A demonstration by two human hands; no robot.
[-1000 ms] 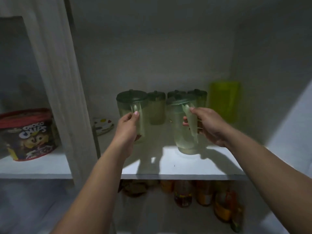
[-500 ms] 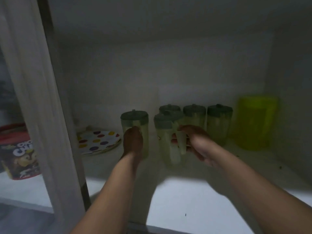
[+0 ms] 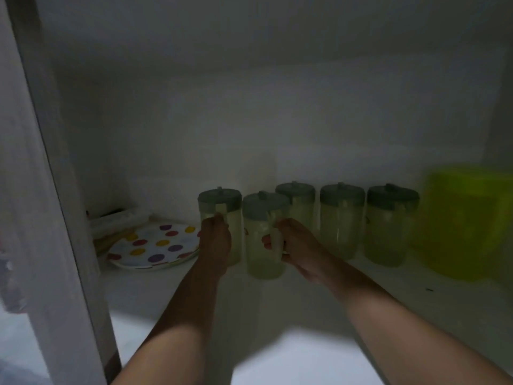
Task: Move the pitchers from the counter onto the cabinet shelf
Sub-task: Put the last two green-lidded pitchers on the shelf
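Deep inside the dim cabinet, my left hand [image 3: 215,243] grips the handle of a clear pitcher with a grey-green lid [image 3: 220,201] standing on the white shelf [image 3: 277,315]. My right hand [image 3: 294,245] holds the handle of a second lidded pitcher [image 3: 262,240] just to its right, slightly nearer me. Three more lidded pitchers [image 3: 340,220] stand in a row against the back wall, to the right of my hands.
A polka-dot plate [image 3: 155,247] lies on the shelf at the left, with packets behind it. A large yellow-green container [image 3: 466,223] stands at the far right. The cabinet's white upright post [image 3: 55,218] runs down the left side.
Both hands have pushed their pitchers further back on the shelf, towards the row at the rear wall. The view has moved closer into the cabinet.
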